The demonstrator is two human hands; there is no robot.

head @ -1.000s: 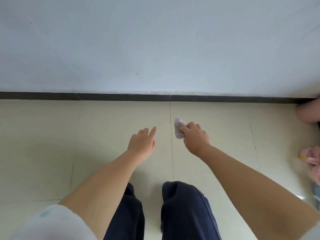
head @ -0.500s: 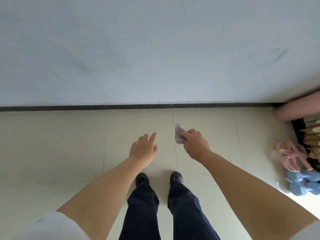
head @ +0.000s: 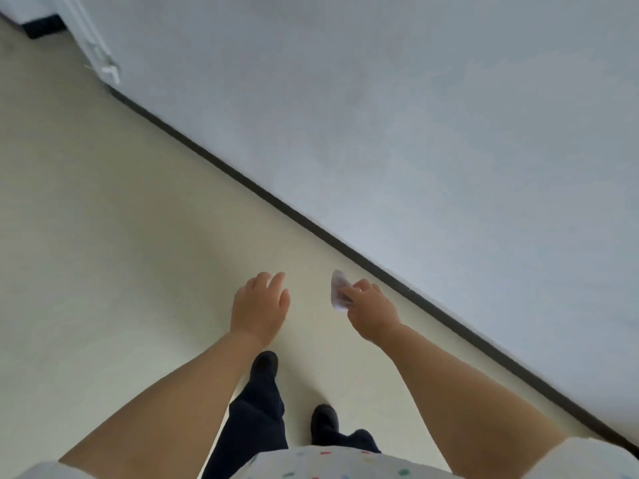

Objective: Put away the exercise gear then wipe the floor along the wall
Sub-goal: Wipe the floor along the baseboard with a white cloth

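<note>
Standing by wall, R hand pinching wipe by one edge above floor near skirting, L hand loose, holding nothing; prob. light, limp, floppy, so better bunched under flat fingers for wiping.

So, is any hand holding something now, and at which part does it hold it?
The right hand pinches a small white wipe at its lower edge, between thumb and fingers. The left hand holds nothing.

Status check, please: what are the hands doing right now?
Left hand open, empty. Right hand pinching wipe, above floor. Nothing blocking along wall.
</note>
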